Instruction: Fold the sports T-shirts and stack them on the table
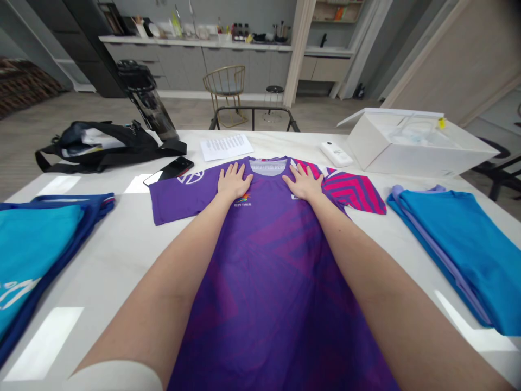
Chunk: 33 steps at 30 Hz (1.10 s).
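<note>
A purple T-shirt with pink patterning lies spread face up on the white table, its collar at the far end and both sleeves stretched outward. My left hand rests flat on its chest, left of the collar and just above a small printed logo. On the other side of the collar, my right hand lies flat on the cloth, fingers spread, partly covering another small print. Neither hand grips the fabric. The shirt's lower part runs toward me between my forearms and out of view.
Folded clothes in blues lie at the left; another folded blue and lilac pile sits right. Along the far edge are a black bag, a dark bottle, a phone, printed paper, a white device and an open white box.
</note>
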Available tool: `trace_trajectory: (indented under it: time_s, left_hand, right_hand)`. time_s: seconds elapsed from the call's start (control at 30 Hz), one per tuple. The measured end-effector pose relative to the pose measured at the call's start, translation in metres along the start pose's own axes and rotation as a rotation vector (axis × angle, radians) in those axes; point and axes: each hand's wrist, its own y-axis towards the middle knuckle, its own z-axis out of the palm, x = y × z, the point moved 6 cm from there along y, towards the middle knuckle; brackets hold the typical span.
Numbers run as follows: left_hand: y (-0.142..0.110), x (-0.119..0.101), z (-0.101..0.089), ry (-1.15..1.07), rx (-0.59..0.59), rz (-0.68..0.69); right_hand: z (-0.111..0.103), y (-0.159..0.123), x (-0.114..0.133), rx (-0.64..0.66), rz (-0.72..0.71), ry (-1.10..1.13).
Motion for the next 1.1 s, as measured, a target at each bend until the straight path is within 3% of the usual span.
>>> trace_trajectory:
  time_s: [0.1,0.17,0.23,0.37,0.47,0.6,0.8,1.1]
  left_hand:
    - [-0.008,-0.006,-0.009,-0.009,-0.109,0.066]
    - [-0.023,-0.016,-0.017,-0.032,-0.225,0.168]
    - [-0.043,-0.03,-0.02,-0.052,-0.269,0.29]
    - [-0.088,-0.059,-0.007,-0.047,-0.157,0.484]
    - [-0.117,-0.07,0.007,0.0,-0.063,0.469]
    - [-0.151,-0.074,0.014,0.03,0.006,0.396]
    - [-0.206,-0.078,0.014,0.026,0.017,0.363]
    - [-0.314,-0.092,0.017,0.05,-0.027,0.401]
  right_hand:
    - [-0.012,-0.01,0.008,-0.12,-0.033,0.0]
    - [-0.022,-0.025,0.018,-0.244,-0.105,-0.016]
    - [-0.026,-0.044,0.029,-0.307,-0.196,-0.027]
    - [-0.012,-0.084,0.042,-0.166,-0.287,0.018]
    - [0.002,-0.114,0.047,-0.049,-0.286,0.032]
    - [0.007,-0.146,0.045,-0.007,-0.232,0.004]
    - [0.007,-0.199,0.043,0.043,-0.199,0.007]
    - [0.016,-0.311,0.045,-0.004,-0.227,-0.004]
